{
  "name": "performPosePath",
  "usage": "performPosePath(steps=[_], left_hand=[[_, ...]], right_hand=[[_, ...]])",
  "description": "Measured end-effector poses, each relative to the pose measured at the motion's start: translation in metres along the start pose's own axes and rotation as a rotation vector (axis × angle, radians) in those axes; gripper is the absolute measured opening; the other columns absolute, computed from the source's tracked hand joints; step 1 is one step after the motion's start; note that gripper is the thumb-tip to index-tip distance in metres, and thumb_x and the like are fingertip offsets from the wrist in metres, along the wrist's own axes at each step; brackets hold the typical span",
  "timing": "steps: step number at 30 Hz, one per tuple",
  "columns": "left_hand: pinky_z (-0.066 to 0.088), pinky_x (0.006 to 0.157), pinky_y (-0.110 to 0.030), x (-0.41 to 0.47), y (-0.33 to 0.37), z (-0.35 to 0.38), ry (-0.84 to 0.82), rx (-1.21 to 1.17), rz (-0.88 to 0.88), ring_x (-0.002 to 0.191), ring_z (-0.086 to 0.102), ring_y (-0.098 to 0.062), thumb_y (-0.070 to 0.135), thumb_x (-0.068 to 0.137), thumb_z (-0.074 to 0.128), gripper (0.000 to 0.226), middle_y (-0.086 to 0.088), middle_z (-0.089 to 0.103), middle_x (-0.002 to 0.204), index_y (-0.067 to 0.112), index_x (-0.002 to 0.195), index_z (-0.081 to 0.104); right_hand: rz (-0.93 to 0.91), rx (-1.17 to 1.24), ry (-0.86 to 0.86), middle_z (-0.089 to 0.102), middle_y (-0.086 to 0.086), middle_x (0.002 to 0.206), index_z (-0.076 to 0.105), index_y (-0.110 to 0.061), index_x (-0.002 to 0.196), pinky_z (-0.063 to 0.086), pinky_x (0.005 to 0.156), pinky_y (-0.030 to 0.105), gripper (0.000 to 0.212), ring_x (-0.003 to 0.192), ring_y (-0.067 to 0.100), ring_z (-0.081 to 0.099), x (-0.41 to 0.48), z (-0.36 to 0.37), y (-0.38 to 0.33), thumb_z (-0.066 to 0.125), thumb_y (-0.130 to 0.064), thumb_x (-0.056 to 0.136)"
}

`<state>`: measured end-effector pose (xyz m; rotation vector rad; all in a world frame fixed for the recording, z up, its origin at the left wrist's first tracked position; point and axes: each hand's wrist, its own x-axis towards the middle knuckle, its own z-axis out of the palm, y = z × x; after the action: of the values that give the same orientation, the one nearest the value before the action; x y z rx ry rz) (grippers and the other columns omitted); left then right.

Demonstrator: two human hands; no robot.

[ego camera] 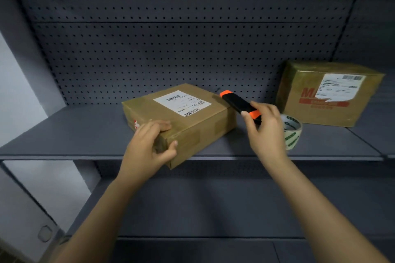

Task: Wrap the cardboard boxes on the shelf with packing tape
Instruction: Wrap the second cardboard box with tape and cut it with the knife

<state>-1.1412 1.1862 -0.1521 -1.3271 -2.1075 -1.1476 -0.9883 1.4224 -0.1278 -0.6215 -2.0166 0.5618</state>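
Box (181, 117): flat on shelf (64, 134), near corner past the front edge. White label (182, 102) on top with barcodes, print too small to read. Red mark on left side, just beyond left fingertips, unreadable.

Left hand (149, 143): clamped on that near corner, fingers curled over top edge, thumb pressed against the front right side.

Right hand (265, 130): just right of box, apart from it, fingers wrapped round black-and-orange cutter (239, 103). Far orange tip near box's back right corner; contact impossible to tell.

Tape (292, 130): on edge just behind right hand, green print unreadable.

Far box (327, 94): beyond right fingers, red "M" and red band partly under torn white barcode sticker (339, 86).
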Motion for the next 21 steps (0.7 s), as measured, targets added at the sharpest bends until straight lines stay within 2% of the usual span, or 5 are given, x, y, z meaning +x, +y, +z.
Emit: performPosePath(steps=[2,9,11,15,21], left_hand=[[0.033,0.1,-0.012,0.0,-0.004,-0.001,-0.005,-0.029,0.012,0.112,0.057,-0.013,0.042,0.081,0.062,0.039,0.007,0.064,0.117,0.012,0.106,0.065],[0.017,0.103,-0.002,-0.003,-0.002,0.002,0.026,-0.086,0.046,0.111,0.053,-0.011,0.038,0.082,0.059,0.037,0.004,0.062,0.117,0.008,0.104,0.062],[0.021,0.11,-0.01,-0.004,-0.002,0.004,0.033,-0.088,0.053,0.113,0.053,-0.012,0.038,0.084,0.058,0.037,0.006,0.061,0.117,0.008,0.106,0.061],[0.038,0.109,-0.047,-0.005,-0.003,0.006,0.046,-0.094,0.04,0.117,0.05,-0.009,0.047,0.087,0.06,0.043,0.012,0.055,0.12,0.011,0.111,0.06],[0.036,0.113,-0.048,-0.006,0.004,0.006,0.048,-0.096,-0.007,0.126,0.043,-0.002,0.053,0.085,0.065,0.054,0.014,0.052,0.126,0.011,0.118,0.061]], right_hand=[[0.088,-0.039,0.045,0.051,0.011,0.126,0.057,-0.007,0.131,0.031,0.083,0.015,0.039,0.11,0.022,0.052,-0.01,0.0,0.001,0.056,-0.028,0.099],[0.236,-0.199,0.087,0.05,0.018,0.125,0.055,-0.006,0.126,0.043,0.082,0.037,0.035,0.106,0.033,0.052,-0.033,0.007,0.006,0.052,-0.029,0.1],[0.241,-0.241,0.054,0.052,0.021,0.12,0.055,-0.004,0.121,0.045,0.08,0.042,0.032,0.102,0.037,0.053,-0.037,0.011,0.008,0.054,-0.028,0.099],[0.223,-0.317,-0.022,0.054,0.022,0.113,0.055,-0.001,0.112,0.042,0.076,0.041,0.028,0.099,0.038,0.051,-0.042,0.019,0.012,0.056,-0.025,0.098],[0.206,-0.346,-0.117,0.062,0.021,0.102,0.06,0.0,0.109,0.044,0.074,0.039,0.028,0.095,0.038,0.057,-0.04,0.022,0.019,0.06,-0.024,0.095]])
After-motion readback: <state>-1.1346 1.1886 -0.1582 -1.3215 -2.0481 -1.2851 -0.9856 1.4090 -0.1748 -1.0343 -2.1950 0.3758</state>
